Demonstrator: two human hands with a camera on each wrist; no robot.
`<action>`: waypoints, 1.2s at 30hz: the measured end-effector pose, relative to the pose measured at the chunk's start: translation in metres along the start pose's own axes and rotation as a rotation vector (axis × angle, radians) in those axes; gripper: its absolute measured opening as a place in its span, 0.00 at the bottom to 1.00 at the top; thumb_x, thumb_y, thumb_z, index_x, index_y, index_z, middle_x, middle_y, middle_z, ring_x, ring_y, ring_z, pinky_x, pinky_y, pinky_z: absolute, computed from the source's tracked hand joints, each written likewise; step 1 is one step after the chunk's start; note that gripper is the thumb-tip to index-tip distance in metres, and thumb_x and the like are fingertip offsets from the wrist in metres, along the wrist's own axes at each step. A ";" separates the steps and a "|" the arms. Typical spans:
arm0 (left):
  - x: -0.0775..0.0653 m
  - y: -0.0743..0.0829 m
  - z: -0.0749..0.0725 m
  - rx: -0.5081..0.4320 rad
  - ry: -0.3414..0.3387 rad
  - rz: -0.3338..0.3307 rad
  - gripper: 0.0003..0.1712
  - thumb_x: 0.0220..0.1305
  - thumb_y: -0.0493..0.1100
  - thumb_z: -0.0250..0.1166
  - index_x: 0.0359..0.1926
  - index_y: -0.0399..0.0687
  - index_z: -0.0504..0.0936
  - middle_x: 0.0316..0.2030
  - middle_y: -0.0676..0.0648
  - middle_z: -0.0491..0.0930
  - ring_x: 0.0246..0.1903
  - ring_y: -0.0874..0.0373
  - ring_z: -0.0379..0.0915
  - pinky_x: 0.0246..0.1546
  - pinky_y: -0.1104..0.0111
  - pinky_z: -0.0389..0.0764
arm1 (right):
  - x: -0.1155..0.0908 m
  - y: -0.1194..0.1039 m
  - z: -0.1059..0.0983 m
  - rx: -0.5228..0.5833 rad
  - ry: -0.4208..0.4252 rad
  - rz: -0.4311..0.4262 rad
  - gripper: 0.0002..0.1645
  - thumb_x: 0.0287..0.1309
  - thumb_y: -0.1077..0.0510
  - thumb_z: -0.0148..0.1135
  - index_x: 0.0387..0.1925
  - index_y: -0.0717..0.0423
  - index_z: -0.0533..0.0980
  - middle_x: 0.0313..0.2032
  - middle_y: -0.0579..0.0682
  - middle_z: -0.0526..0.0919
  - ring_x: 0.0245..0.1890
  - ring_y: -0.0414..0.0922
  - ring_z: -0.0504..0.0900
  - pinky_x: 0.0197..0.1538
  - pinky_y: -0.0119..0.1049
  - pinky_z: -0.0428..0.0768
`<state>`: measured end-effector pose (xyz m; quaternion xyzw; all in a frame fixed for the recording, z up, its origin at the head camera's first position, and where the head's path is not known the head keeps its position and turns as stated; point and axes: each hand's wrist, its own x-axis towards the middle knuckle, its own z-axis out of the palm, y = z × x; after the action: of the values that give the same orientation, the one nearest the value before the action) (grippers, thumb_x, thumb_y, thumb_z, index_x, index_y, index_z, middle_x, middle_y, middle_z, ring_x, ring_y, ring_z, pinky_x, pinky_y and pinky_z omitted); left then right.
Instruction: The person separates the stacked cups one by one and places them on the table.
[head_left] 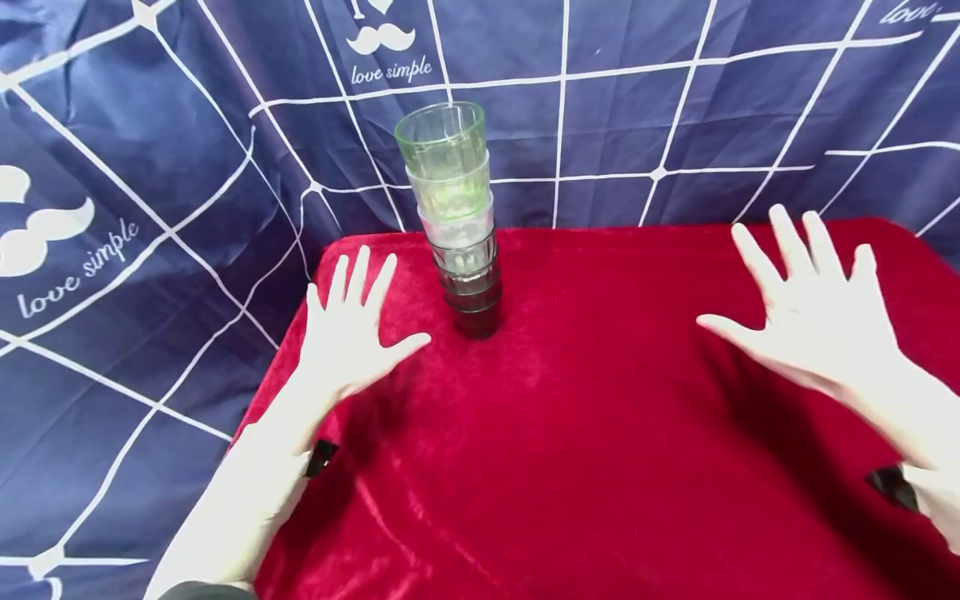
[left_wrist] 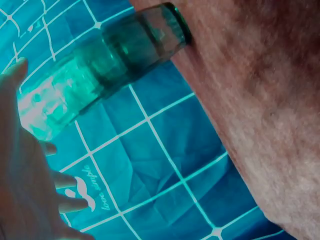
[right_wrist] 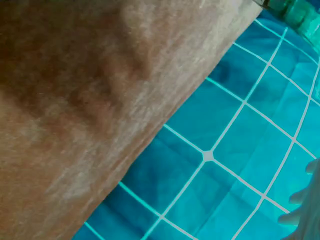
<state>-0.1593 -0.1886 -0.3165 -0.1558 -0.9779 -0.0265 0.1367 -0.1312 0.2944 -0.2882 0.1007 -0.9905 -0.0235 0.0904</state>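
Cup stack stands upright on the red cloth, L of ctr, nr the back edge, w/ the blue curtain right behind. Cups nested one in another: green-tinted cup on top, clear ones mid-stack, dark ones at the base; exact no. hard to tell thru the see-thru walls.

L hand is just L of the stack, fingers straight & spread wide, thumb out twd the dark base but apart from it. R hand is well apart from the stack, over the R side of the cloth, fingers also straight & spread, thumb pointing in twd ctr. Both palms face down-ish & fwd; shadow of R arm falls on the cloth.

Dark strap at L wrist, a similar dark piece at R wrist. Curtain has a white grid, mustache prints & "love simple" lettering. L wrist cam: stack runs diagonally beside the hand. R wrist cam: only part of the stack in the top R corner, fingertips at the R edge.
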 end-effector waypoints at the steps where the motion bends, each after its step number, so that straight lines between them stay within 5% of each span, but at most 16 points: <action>1: 0.002 -0.001 -0.001 -0.002 0.001 -0.004 0.58 0.56 0.76 0.55 0.77 0.56 0.43 0.76 0.42 0.38 0.74 0.45 0.26 0.62 0.31 0.41 | 0.002 -0.001 -0.001 0.003 0.007 -0.001 0.63 0.54 0.26 0.56 0.77 0.50 0.36 0.74 0.63 0.29 0.72 0.61 0.25 0.62 0.72 0.27; 8: 0.013 -0.006 -0.002 -0.031 0.004 -0.017 0.60 0.55 0.75 0.57 0.77 0.53 0.42 0.76 0.43 0.37 0.74 0.45 0.27 0.62 0.32 0.41 | 0.021 -0.012 -0.011 0.031 0.044 -0.001 0.62 0.54 0.28 0.56 0.77 0.50 0.38 0.74 0.62 0.31 0.72 0.63 0.29 0.62 0.74 0.33; 14: 0.023 -0.011 0.009 -0.173 -0.007 -0.014 0.61 0.56 0.73 0.59 0.77 0.53 0.39 0.76 0.45 0.38 0.74 0.49 0.29 0.65 0.35 0.40 | 0.040 -0.026 -0.013 0.096 0.070 -0.003 0.60 0.57 0.30 0.55 0.77 0.51 0.37 0.75 0.59 0.31 0.73 0.62 0.31 0.63 0.74 0.37; 25: 0.040 -0.012 0.044 -0.654 -0.026 -0.022 0.65 0.51 0.62 0.73 0.77 0.59 0.37 0.76 0.55 0.41 0.73 0.59 0.39 0.69 0.53 0.52 | 0.068 -0.059 -0.006 0.315 0.233 -0.049 0.54 0.60 0.41 0.58 0.77 0.49 0.40 0.76 0.58 0.40 0.74 0.58 0.40 0.61 0.71 0.52; 30: 0.049 -0.005 0.058 -0.931 -0.049 -0.016 0.66 0.52 0.46 0.76 0.77 0.56 0.34 0.76 0.49 0.41 0.73 0.57 0.38 0.70 0.54 0.51 | 0.076 -0.072 -0.001 0.460 0.270 -0.061 0.51 0.61 0.44 0.56 0.77 0.49 0.42 0.76 0.53 0.43 0.74 0.51 0.42 0.68 0.61 0.52; 36: 0.057 0.001 0.077 -1.346 -0.119 0.027 0.64 0.52 0.23 0.69 0.76 0.50 0.34 0.75 0.40 0.44 0.73 0.46 0.43 0.68 0.47 0.51 | 0.082 -0.089 0.013 0.616 0.337 -0.093 0.48 0.64 0.47 0.55 0.77 0.47 0.43 0.76 0.46 0.46 0.74 0.44 0.44 0.71 0.52 0.53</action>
<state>-0.2314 -0.1632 -0.3752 -0.2206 -0.7521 -0.6195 -0.0441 -0.1949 0.1907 -0.2928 0.1708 -0.9166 0.2893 0.2166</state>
